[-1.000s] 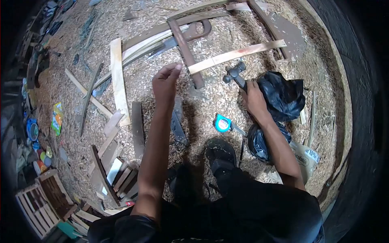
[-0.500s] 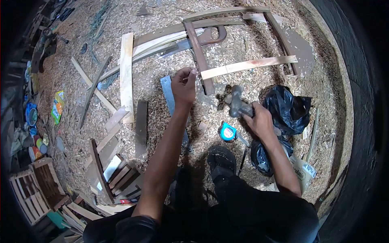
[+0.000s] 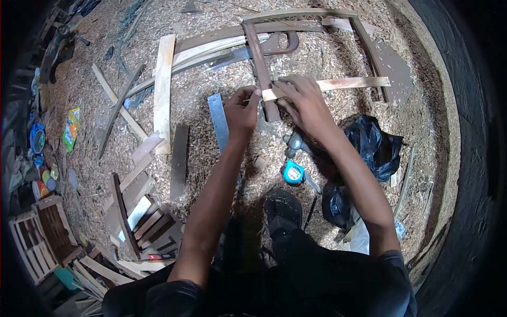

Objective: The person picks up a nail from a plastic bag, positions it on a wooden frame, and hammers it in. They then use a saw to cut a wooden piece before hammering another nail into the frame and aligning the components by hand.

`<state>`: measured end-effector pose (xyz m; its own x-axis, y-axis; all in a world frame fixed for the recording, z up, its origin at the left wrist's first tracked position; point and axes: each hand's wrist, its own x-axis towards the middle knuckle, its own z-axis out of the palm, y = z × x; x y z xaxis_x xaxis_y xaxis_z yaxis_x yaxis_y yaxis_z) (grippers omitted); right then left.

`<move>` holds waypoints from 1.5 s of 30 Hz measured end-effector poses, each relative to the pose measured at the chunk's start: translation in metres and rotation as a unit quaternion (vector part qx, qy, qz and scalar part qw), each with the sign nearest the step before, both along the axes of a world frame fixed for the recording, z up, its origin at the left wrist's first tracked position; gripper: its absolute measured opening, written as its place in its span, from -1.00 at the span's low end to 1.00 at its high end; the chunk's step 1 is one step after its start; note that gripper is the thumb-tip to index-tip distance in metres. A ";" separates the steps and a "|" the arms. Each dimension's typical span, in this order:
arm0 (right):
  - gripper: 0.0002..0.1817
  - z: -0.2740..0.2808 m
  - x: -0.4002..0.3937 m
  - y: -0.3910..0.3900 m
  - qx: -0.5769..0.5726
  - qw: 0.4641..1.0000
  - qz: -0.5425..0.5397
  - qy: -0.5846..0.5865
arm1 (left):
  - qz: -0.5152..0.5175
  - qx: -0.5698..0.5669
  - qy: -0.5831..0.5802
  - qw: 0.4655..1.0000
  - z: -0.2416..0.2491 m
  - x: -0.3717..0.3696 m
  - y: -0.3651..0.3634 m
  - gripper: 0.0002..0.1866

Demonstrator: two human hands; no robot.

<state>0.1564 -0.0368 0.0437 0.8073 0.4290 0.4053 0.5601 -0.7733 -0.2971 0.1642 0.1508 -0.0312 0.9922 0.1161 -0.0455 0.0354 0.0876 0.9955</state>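
Observation:
A pale wooden slat [image 3: 348, 83] lies across two dark uprights of a wooden frame [image 3: 259, 63]. My right hand [image 3: 307, 105] is over the slat near its left end, fingers on the far side and thumb on the near side, gripping it. Beside that end, my left hand [image 3: 242, 113] is closed in a pinch; whatever it holds is too small to make out. Below my right hand, a hammer [image 3: 296, 142] rests on the ground. A blue tape measure [image 3: 293, 172] lies just below the hammer. Left of my left hand is a metal ruler [image 3: 217, 119].
A handsaw [image 3: 280, 43] lies within the frame among wood strips. Black plastic bags [image 3: 372, 150] sit to the right. Loose boards [image 3: 165, 95] and a slatted crate [image 3: 53, 232] are at left. Wood shavings cover the ground; a dark wall [image 3: 465, 132] borders the right side.
My right hand has let go of the hammer, now on the ground, and moved up and left onto the slat. My left hand keeps its pinch near the slat's end.

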 end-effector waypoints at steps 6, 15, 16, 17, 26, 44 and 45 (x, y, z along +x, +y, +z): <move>-0.57 -0.018 0.018 0.001 -0.059 0.996 0.029 0.060 | 0.010 0.045 -0.065 0.997 0.005 -0.014 -0.001 -0.89; -0.60 -0.022 0.017 -0.001 -0.001 0.997 0.033 0.076 | -0.021 0.199 -0.130 0.971 0.000 -0.039 -0.005 -0.92; -0.60 -0.025 0.019 -0.002 0.001 0.997 0.036 0.072 | -0.023 0.202 -0.141 0.969 -0.001 -0.038 -0.006 -0.90; -0.60 -0.027 0.019 -0.003 0.003 0.997 0.039 0.069 | -0.025 0.205 -0.152 0.967 -0.002 -0.038 -0.006 -0.88; -0.47 -0.021 0.017 -0.002 -0.018 0.991 0.031 0.131 | -0.026 0.204 -0.139 0.969 -0.001 -0.038 -0.006 -0.87; -0.48 -0.023 0.019 -0.004 -0.031 0.991 0.030 0.123 | -0.028 0.249 -0.165 0.954 0.003 -0.038 -0.005 -0.89; -0.53 -0.025 0.019 -0.004 -0.025 0.993 0.033 0.109 | -0.027 0.251 -0.165 0.953 0.003 -0.039 -0.005 -0.89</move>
